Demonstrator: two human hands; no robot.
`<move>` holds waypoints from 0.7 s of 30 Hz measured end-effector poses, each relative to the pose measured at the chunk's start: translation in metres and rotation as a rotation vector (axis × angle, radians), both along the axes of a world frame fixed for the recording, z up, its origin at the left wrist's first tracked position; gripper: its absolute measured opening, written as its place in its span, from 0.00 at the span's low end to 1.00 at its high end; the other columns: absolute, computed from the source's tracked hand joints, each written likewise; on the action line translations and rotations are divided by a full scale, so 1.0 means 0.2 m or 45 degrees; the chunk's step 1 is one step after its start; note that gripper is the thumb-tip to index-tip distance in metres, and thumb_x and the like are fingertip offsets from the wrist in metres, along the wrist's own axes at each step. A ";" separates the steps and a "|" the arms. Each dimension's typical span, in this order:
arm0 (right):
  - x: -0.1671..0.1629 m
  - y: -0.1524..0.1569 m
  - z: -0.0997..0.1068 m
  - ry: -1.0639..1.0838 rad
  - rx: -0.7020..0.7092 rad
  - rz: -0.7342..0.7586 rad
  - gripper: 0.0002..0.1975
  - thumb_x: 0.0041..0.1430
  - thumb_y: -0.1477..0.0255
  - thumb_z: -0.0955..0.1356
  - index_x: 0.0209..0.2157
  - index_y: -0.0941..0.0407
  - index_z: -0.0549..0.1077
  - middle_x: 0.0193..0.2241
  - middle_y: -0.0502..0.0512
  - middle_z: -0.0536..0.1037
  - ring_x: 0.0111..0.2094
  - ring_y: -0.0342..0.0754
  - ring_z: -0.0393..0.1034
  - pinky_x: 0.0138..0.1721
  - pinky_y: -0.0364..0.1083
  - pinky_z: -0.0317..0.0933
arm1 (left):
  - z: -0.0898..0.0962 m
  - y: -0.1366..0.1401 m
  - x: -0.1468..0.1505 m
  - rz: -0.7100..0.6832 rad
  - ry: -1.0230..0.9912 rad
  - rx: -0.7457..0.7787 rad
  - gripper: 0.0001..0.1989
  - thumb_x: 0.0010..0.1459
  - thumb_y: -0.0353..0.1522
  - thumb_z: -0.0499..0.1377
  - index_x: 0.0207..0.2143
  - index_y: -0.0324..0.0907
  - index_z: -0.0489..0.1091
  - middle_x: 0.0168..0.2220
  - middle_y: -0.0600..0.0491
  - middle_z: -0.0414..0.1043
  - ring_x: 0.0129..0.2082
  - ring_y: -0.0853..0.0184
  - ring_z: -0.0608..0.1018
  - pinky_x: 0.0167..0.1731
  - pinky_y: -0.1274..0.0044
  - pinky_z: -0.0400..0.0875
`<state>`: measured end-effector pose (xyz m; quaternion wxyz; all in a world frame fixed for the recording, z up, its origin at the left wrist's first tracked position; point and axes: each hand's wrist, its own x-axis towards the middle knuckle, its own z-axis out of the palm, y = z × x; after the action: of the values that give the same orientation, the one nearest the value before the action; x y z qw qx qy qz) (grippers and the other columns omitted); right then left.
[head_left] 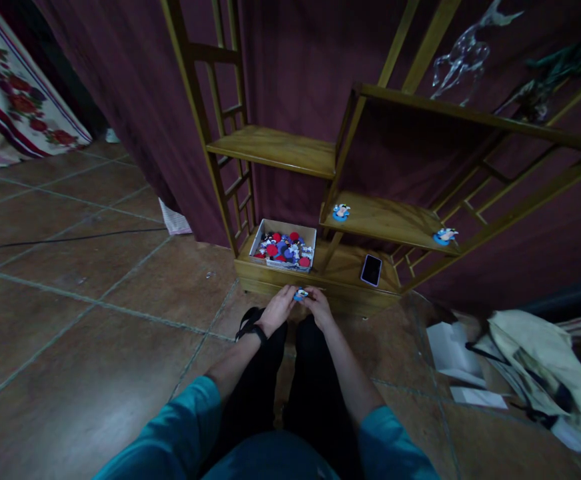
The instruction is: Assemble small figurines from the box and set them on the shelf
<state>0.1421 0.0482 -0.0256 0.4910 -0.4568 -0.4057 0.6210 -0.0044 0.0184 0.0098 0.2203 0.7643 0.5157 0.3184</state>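
A tall stepped wooden shelf unit [370,220] stands against the maroon curtain. Its middle board already carries two small blue figurines [341,212], well apart. On the bottom board sits an open cardboard box [284,244], full of red and blue pieces. In front, left hand [276,311] and right hand [319,307] together pinch one small blue piece [300,294].

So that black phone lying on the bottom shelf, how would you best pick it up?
Grip the phone by its two long edges, coming from above and the front. It lies flat on the bottom shelf with a shelf board overhead, so the open front is probably the easiest way in. Its thin, flat shape suits a pinch across its width.
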 end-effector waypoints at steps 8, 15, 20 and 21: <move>0.00 0.00 0.02 -0.026 0.005 -0.009 0.13 0.36 0.71 0.72 0.29 0.54 0.72 0.30 0.48 0.75 0.36 0.46 0.67 0.37 0.44 0.64 | 0.00 -0.01 0.01 -0.036 0.173 0.049 0.18 0.58 0.24 0.48 0.50 0.44 0.60 0.50 0.46 0.64 0.51 0.62 0.69 0.51 0.69 0.64; 0.01 0.00 0.02 0.005 0.005 -0.020 0.14 0.36 0.71 0.71 0.31 0.53 0.73 0.32 0.48 0.75 0.37 0.46 0.68 0.40 0.45 0.64 | -0.01 -0.01 0.01 -0.056 0.190 0.077 0.24 0.54 0.20 0.48 0.53 0.41 0.60 0.54 0.43 0.63 0.54 0.61 0.67 0.54 0.66 0.62; 0.02 0.00 0.01 -0.027 0.021 -0.024 0.15 0.36 0.71 0.71 0.31 0.53 0.74 0.34 0.48 0.76 0.38 0.47 0.68 0.41 0.46 0.64 | -0.02 -0.01 0.02 -0.052 0.243 0.097 0.24 0.54 0.20 0.47 0.54 0.41 0.59 0.56 0.42 0.62 0.56 0.60 0.66 0.55 0.66 0.60; 0.02 0.00 0.01 -0.024 0.026 -0.023 0.15 0.36 0.71 0.71 0.32 0.53 0.74 0.34 0.48 0.76 0.38 0.47 0.68 0.41 0.46 0.63 | -0.02 -0.01 0.02 -0.053 0.250 0.098 0.24 0.55 0.20 0.47 0.54 0.41 0.59 0.56 0.42 0.62 0.56 0.60 0.66 0.55 0.66 0.60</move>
<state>0.1469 0.0489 -0.0243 0.4973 -0.4612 -0.4125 0.6081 -0.0006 0.0158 0.0061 0.1459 0.8102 0.5063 0.2569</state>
